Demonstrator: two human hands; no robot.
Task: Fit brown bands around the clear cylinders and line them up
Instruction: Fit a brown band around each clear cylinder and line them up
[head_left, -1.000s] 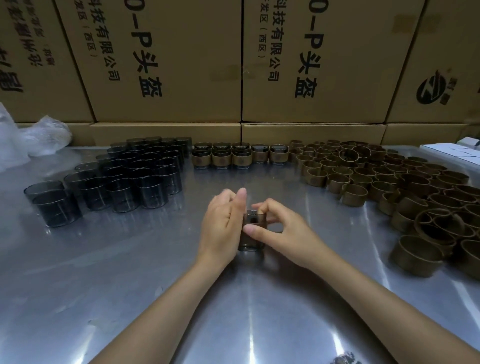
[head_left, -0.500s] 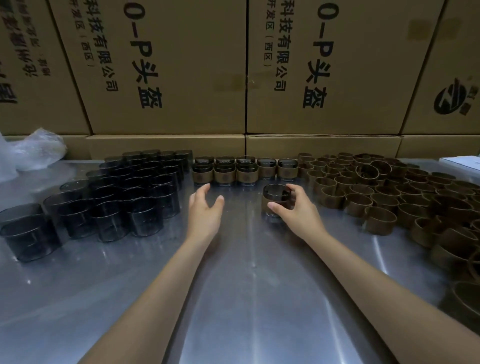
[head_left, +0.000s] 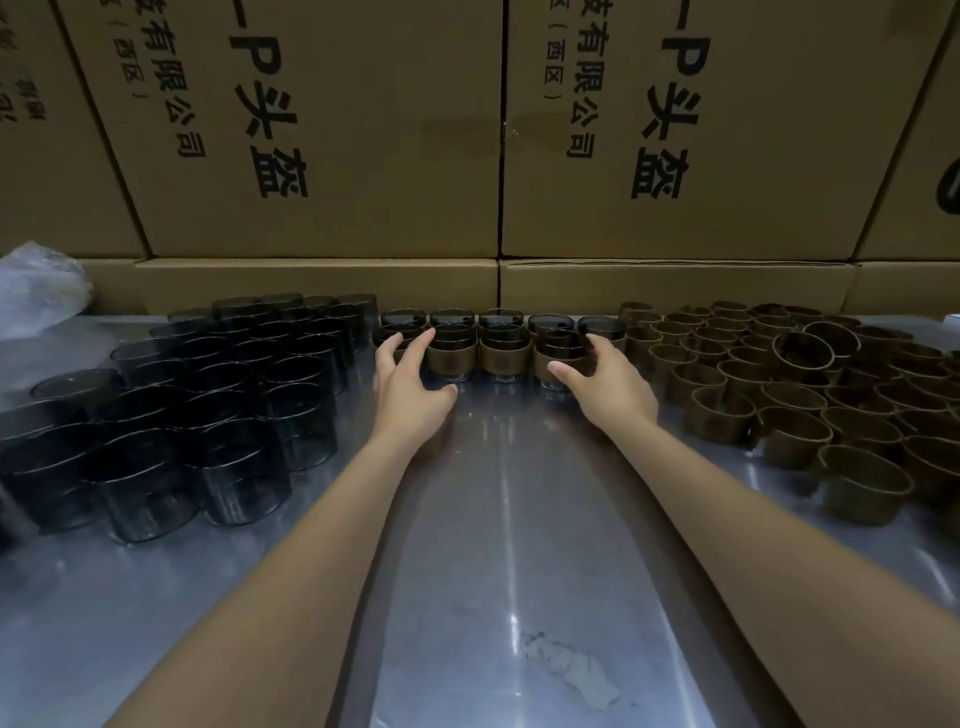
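Both hands' fingers spread: left hand and right hand against the ends of the banded cylinders.

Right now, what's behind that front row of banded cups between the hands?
Behind the front row of banded cylinders stand more banded cylinders, only their rims showing, then cardboard boxes. Their lower parts are covered.

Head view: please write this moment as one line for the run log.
left hand: open at row's left end | right hand: open at right end | banded cylinders: lined up | bare cylinders: left | loose bands: right
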